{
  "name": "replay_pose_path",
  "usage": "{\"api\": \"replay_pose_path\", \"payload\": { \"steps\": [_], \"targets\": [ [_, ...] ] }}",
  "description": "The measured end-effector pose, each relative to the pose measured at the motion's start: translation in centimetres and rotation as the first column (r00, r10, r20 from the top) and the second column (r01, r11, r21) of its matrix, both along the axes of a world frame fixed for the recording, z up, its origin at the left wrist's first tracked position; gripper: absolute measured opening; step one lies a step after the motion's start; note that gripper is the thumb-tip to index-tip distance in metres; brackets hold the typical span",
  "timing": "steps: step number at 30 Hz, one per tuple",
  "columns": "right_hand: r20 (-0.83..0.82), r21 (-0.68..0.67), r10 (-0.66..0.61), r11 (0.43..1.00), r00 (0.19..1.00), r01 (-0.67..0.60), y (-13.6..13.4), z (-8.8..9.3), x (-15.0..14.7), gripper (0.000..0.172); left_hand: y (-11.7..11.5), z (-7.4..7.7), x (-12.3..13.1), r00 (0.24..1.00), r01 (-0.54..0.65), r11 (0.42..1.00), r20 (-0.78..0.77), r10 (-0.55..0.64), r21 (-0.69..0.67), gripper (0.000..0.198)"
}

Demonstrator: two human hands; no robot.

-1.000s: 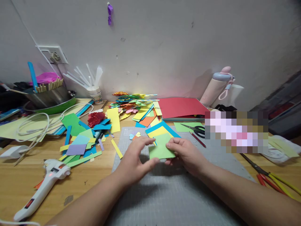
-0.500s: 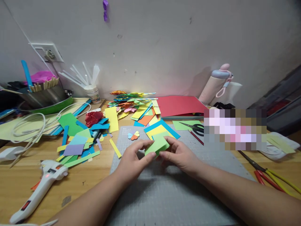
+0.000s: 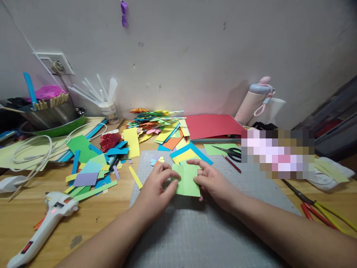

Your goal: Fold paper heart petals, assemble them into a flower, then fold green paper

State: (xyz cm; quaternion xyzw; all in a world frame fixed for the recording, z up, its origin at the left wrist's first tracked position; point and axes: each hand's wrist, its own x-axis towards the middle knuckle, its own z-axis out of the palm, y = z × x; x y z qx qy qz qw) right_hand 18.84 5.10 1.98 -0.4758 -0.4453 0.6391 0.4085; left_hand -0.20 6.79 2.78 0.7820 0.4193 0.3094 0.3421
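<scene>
A light green paper (image 3: pixel 188 180) with a crease down its middle is held up over the grey cutting mat (image 3: pixel 178 234). My left hand (image 3: pixel 160 184) grips its left edge between thumb and fingers. At the right edge my right hand (image 3: pixel 212 182) holds it, with the thumb in front, the index finger along the top and other fingers partly hidden behind. Just beyond lie blue and yellow sheets (image 3: pixel 192 152). A small multicoloured paper flower (image 3: pixel 157 160) lies beside my left hand, partly covered by it.
A glue gun (image 3: pixel 51 223) and paper scraps (image 3: pixel 86 178) lie at left. Black scissors (image 3: pixel 232 152), a pencil (image 3: pixel 231 163) and red-and-yellow-handled tools (image 3: pixel 315 204) are at right. Behind stand a red sheet (image 3: pixel 213 126), a bottle (image 3: pixel 253 100) and a cup of sticks (image 3: pixel 108 111).
The green paper, folded over before, is now opened out flat with its crease showing. My fingers have shifted to its left and right edges.
</scene>
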Motion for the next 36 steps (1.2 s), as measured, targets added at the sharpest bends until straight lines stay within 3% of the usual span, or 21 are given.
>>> {"api": "replay_pose_path", "payload": {
  "steps": [3, 6, 9, 14, 16, 21, 24, 26, 28, 30, 32, 34, 36],
  "targets": [
    [0.108, -0.005, 0.053, 0.999, 0.993, -0.053, 0.0, -0.1, 0.1, 0.054, -0.7, 0.7, -0.1, 0.948, 0.154, 0.935, -0.314, -0.050, 0.318, 0.032],
    [0.209, -0.040, 0.119, 0.993, 0.971, -0.114, -0.2, -0.1, 0.2, 0.054, -1.7, 1.2, -0.1, 0.830, 0.344, 0.820, -0.557, -0.038, 0.457, 0.009],
    [0.273, -0.047, 0.161, 0.987, 0.948, -0.154, -0.3, -0.2, 0.3, 0.055, -2.6, 1.5, 0.2, 0.762, 0.394, 0.758, -0.645, 0.045, 0.519, 0.011],
    [0.305, -0.093, 0.253, 0.967, 0.918, -0.236, -0.4, -0.1, 0.3, 0.060, -3.4, 1.5, 0.8, 0.622, 0.592, 0.655, -0.783, -0.002, 0.469, 0.012],
    [0.311, -0.126, 0.292, 0.956, 0.904, -0.265, -0.4, 0.4, 0.2, 0.062, -3.5, 1.2, 1.1, 0.591, 0.619, 0.638, -0.806, 0.006, 0.459, 0.015],
    [0.288, -0.219, 0.374, 0.922, 0.882, -0.320, -0.2, 1.5, 0.3, 0.043, -3.6, 0.7, 1.3, 0.612, 0.569, 0.657, -0.788, 0.063, 0.494, 0.015],
    [0.418, -0.100, 0.418, 0.904, 0.807, -0.416, -0.7, 1.2, 1.2, 0.040, -2.9, 0.6, 1.1, 0.599, 0.552, 0.683, -0.797, 0.075, 0.479, 0.013],
    [0.686, 0.197, 0.206, 0.871, 0.698, -0.450, -1.4, 0.6, 1.8, 0.030, -2.3, 0.5, 0.9, 0.599, 0.549, 0.696, -0.799, 0.059, 0.463, 0.012],
    [0.849, 0.377, -0.051, 0.756, 0.525, -0.536, -2.2, 0.0, 2.1, 0.017, -1.9, 0.4, 0.7, 0.606, 0.542, 0.715, -0.795, 0.030, 0.441, 0.012],
    [0.907, 0.414, -0.225, 0.636, 0.356, -0.651, -3.0, -0.4, 2.0, 0.018, -1.8, 0.5, 0.6, 0.614, 0.510, 0.757, -0.789, 0.013, 0.409, 0.013],
    [0.917, 0.393, -0.297, 0.545, 0.268, -0.741, -3.6, -0.6, 1.6, 0.021, -2.0, 0.6, 0.6, 0.635, 0.453, 0.814, -0.772, -0.007, 0.365, 0.013],
    [0.919, 0.377, -0.305, 0.505, 0.248, -0.776, -4.0, -0.7, 1.2, 0.019, -2.5, 0.8, 0.7, 0.682, 0.387, 0.875, -0.729, -0.057, 0.293, 0.011],
    [0.925, 0.368, -0.284, 0.510, 0.252, -0.777, -4.2, -0.7, 0.9, 0.018, -3.0, 0.9, 0.8, 0.724, 0.361, 0.915, -0.673, -0.152, 0.181, 0.004]
  ]
}}
